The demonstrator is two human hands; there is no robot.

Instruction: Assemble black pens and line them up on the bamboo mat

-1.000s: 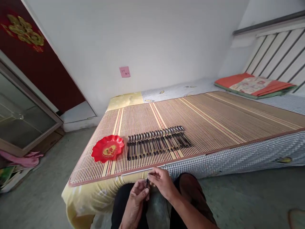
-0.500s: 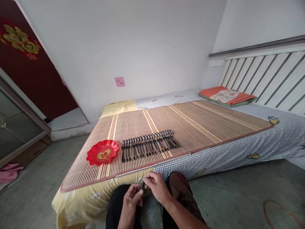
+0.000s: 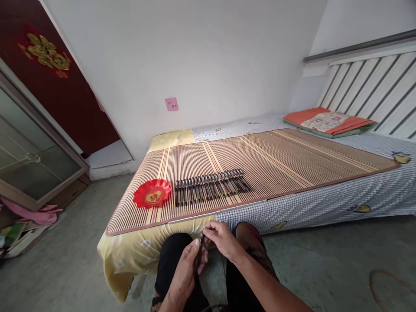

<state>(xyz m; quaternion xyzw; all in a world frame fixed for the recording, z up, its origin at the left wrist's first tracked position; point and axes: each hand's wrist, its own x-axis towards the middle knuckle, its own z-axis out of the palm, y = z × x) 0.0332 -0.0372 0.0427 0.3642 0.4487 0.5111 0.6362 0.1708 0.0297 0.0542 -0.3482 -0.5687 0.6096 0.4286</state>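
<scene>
The left hand (image 3: 186, 265) had its thumb and fingers closed around a slim dark pen (image 3: 202, 241), held slanting between the knees (image 3: 177, 242) just off the near edge of the bed (image 3: 146, 245). The right hand (image 3: 222, 240) had its fingers pinched together on the pen's upper end; what exactly they gripped there was too small to tell. A slanting row of similar pens (image 3: 212, 187) lay side by side on the striped mat (image 3: 276, 160), with a red dish (image 3: 152, 193) just beside the row's left end. The step in hand appeared to be fine work at one end of this single pen. The next move seemed to call for a steady left grip and a light, well-lined-up right pinch.
</scene>
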